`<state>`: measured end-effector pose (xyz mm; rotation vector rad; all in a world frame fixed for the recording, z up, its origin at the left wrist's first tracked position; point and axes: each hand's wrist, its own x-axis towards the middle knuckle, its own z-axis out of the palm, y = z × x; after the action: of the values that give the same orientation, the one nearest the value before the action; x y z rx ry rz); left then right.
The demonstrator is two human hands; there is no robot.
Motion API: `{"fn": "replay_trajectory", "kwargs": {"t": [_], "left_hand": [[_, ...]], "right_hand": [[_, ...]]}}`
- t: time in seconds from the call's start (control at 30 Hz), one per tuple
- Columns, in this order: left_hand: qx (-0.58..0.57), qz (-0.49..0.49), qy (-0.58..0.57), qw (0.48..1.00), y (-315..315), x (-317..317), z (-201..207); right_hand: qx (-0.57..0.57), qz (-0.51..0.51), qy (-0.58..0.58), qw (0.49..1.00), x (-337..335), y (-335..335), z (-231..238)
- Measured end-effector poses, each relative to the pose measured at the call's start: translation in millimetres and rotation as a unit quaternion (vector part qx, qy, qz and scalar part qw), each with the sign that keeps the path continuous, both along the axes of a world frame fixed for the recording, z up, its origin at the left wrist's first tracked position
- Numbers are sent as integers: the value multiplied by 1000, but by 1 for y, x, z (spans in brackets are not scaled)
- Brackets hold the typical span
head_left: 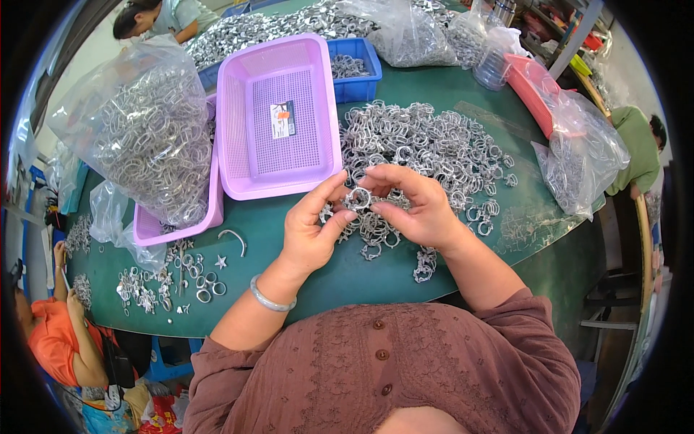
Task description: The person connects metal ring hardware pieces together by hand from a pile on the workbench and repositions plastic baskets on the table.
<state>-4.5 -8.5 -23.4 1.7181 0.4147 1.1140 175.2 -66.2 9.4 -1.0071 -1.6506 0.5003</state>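
Note:
Between my two hands I hold up a small silver metal ring (357, 199), at the near edge of a wide heap of similar silver pieces (434, 145). My left hand (313, 220) pinches the ring's left side between thumb and fingertips. On its other side, the thumb and forefinger of my right hand (416, 206) reach to the ring's rim and close on it. A few more silver pieces show behind my fingers, and I cannot tell whether any of them are held too. A pale bangle (272, 295) circles my left wrist.
A lilac basket (329, 116) leans beyond my left hand, beside a clear bag of metal rings (155, 145) in another lilac basket (217, 210). Loose rings and stars (181, 278) lie at left. Blue bin (358, 87), pink basket (531, 94) and bags (578, 155) stand farther off. Other people work around the table.

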Motion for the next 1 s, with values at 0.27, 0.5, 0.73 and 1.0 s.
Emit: {"fn": "replay_trajectory", "kwargs": {"t": [0.27,0.5,0.73,1.0], "left_hand": [[35,4,4,999,1,1,2],[9,15,23,1000,-3,-1,5],[15,26,26,999,-4,-2,8],[229,324,148,906,46,-22,22]], "right_hand": [[-4,11,-2,1000,1,0,1],[-15,6,-10,1000,2,0,0],[-39,-2,-28,999,2,-1,1],[-15,-127,-85,988,30,6,6]]}}
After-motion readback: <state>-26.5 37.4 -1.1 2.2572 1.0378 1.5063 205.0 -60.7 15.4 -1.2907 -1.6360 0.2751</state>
